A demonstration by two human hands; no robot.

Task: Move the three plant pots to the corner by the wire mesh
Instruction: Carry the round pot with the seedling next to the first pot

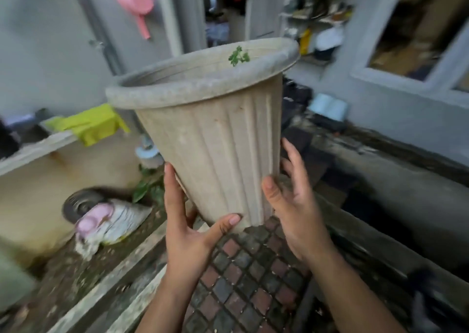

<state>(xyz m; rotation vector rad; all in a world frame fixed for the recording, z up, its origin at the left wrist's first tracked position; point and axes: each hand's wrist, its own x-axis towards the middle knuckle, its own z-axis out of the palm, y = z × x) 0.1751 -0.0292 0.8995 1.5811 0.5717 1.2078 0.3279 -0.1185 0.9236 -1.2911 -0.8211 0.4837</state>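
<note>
**Pot in the air, mid-carry**

Person is carrying a ribbed grey plant pot (210,139) w/ both hands, held up over the wire mesh (248,269). Looks like the transport step; which pot of 3, can't tell. Next: lowering it upright into the corner, keeping it level.

Left hand (187,233) is cupping the base, thumb pressing the front. Right hand (291,205) is spread wide, bracing the side, fingers loosely splayed.

Grey walls (45,60), brick-paved floor (243,276), window (416,27) at right, prob. daylight.
</note>
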